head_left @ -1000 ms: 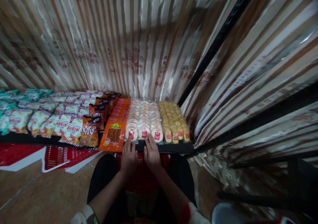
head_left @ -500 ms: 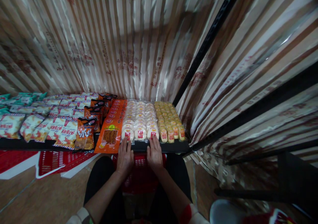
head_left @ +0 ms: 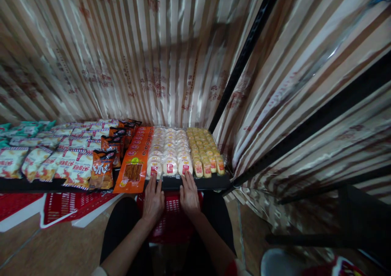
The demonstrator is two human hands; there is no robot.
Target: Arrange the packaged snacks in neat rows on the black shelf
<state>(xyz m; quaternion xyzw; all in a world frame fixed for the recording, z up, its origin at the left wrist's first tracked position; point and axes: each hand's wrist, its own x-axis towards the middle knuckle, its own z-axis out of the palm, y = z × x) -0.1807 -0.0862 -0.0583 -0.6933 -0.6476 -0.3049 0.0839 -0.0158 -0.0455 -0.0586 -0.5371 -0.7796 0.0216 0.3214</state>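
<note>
My left hand (head_left: 153, 199) rests at the front edge of the black shelf (head_left: 174, 182), fingers stretched forward to the nearest pack in the left row of round white wrapped cakes (head_left: 170, 151). Likewise my right hand (head_left: 190, 196) lies with extended fingers at the front pack of the right row. Neither hand grips anything. To the right of the white rows are small yellow wrapped cakes (head_left: 205, 151). On their left lies a long orange packet (head_left: 134, 162) with brown sticks showing through its window.
Orange-black snack bags (head_left: 103, 168), white snack bags (head_left: 80, 166) and green bags (head_left: 29, 129) fill the shelf's left part. Dark metal posts (head_left: 244, 60) and striped curtain sheeting (head_left: 171, 56) stand behind. Below are red baskets (head_left: 62, 206); a pale bucket (head_left: 276, 263) sits lower right.
The camera view has tilted up slightly, so the shelf sits a little lower and a top bar shows. Both hands stay at the front of the white rows, drawn back slightly.
</note>
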